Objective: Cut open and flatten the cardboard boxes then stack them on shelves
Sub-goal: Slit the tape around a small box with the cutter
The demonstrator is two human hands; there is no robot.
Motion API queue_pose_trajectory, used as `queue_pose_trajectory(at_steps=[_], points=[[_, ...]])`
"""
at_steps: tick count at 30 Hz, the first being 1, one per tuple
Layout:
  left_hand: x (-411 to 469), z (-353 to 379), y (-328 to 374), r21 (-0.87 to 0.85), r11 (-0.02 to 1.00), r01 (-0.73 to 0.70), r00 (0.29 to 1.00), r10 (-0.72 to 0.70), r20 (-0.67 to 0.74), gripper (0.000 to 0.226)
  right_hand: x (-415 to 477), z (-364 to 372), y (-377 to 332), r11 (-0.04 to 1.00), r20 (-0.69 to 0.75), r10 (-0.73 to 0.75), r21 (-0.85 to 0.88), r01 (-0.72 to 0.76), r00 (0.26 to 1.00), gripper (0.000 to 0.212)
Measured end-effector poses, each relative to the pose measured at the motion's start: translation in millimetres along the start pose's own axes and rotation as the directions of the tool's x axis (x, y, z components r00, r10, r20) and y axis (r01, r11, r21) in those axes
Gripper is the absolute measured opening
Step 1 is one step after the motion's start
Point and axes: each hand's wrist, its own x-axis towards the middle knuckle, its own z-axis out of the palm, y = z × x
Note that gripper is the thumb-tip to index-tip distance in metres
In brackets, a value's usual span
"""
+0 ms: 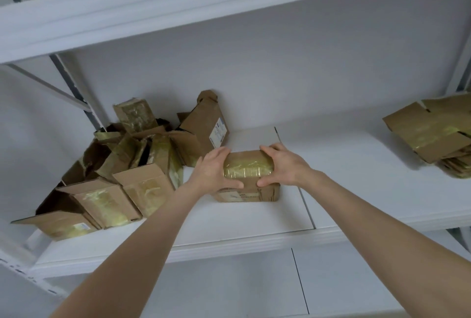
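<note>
A small brown cardboard box point(248, 173), sealed with yellowish tape on top, stands on the white shelf point(344, 177) in front of me. My left hand point(215, 170) grips its left side, fingers over the top edge and thumb at the front. My right hand point(279, 164) grips its right side the same way. A label shows on the box's front face, below my thumbs. A pile of several opened cardboard boxes point(122, 170) lies on the shelf at the left. At the far right sits a stack of flattened boxes point(433, 134).
An upper white shelf point(178, 7) overhangs the work area. A lower shelf board point(254, 284) shows beneath. A grey upright post point(68, 80) stands at the left. No cutting tool is in view.
</note>
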Motion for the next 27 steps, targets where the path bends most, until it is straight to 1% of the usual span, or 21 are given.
queue_pose_trajectory(at_steps=[2,3,10,13,15,16,17,18,19,20,21,22,23,24,25,27], points=[[-6,2,-15,-0.223,0.973,0.053,0.997,-0.066,-0.051,0.098,2,-3,-2,1.000,-0.005,0.000,-0.025,0.000,1.000,0.102],[-8,2,-19,-0.267,0.962,0.061,0.995,-0.079,-0.055,0.094,3,-4,-3,1.000,-0.006,0.002,-0.031,-0.002,1.000,0.099],[-5,0,-18,-0.251,0.965,0.074,0.992,-0.097,-0.078,0.083,3,-5,-10,0.997,-0.041,0.046,-0.059,-0.048,0.998,0.081],[-8,0,-16,-0.238,0.969,0.071,0.988,-0.102,-0.118,0.078,3,-5,-12,0.993,-0.072,0.060,-0.093,-0.066,0.996,0.078],[-10,3,-12,-0.282,0.954,0.100,0.978,-0.146,-0.148,0.086,2,-4,-13,0.992,-0.093,0.077,-0.097,-0.086,0.993,0.076],[-12,6,-9,-0.339,0.928,0.156,0.963,-0.218,-0.156,0.094,0,-3,-14,0.991,-0.109,0.090,-0.091,-0.100,0.990,0.074],[-15,9,-6,-0.413,0.879,0.240,0.934,-0.324,-0.148,0.101,-1,-1,-14,0.990,-0.134,0.107,-0.081,-0.118,0.985,0.073],[-17,13,-3,-0.494,0.800,0.341,0.890,-0.444,-0.105,0.104,-2,1,-14,0.988,-0.165,0.123,-0.071,-0.136,0.979,0.072],[-20,17,0,-0.596,0.674,0.436,0.832,-0.554,-0.017,0.102,-3,3,-16,0.987,-0.192,0.136,-0.064,-0.150,0.972,0.072],[-23,21,4,-0.727,0.486,0.486,0.776,-0.623,0.102,0.094,-4,5,-18,0.986,-0.209,0.140,-0.063,-0.156,0.968,0.071],[-24,23,8,-0.838,0.257,0.480,0.740,-0.633,0.229,0.084,-4,7,-21,0.986,-0.212,0.136,-0.068,-0.154,0.968,0.071],[-24,25,13,-0.891,0.054,0.451,0.727,-0.601,0.331,0.074,-4,7,-24,0.986,-0.205,0.131,-0.080,-0.150,0.970,0.071],[-23,26,17,-0.904,-0.068,0.422,0.733,-0.561,0.384,0.066,-4,8,-27,0.985,-0.197,0.128,-0.091,-0.148,0.972,0.071],[-20,29,19,-0.910,-0.119,0.397,0.742,-0.541,0.395,0.061,-4,8,-28,0.983,-0.190,0.130,-0.100,-0.151,0.973,0.071],[-17,32,22,-0.917,-0.136,0.374,0.751,-0.536,0.385,0.059,-4,7,-29,0.982,-0.187,0.132,-0.109,-0.154,0.973,0.071],[-10,36,26,-0.936,-0.117,0.333,0.756,-0.561,0.339,0.064,-4,3,-26,0.978,-0.179,0.130,-0.139,-0.156,0.975,0.071]])
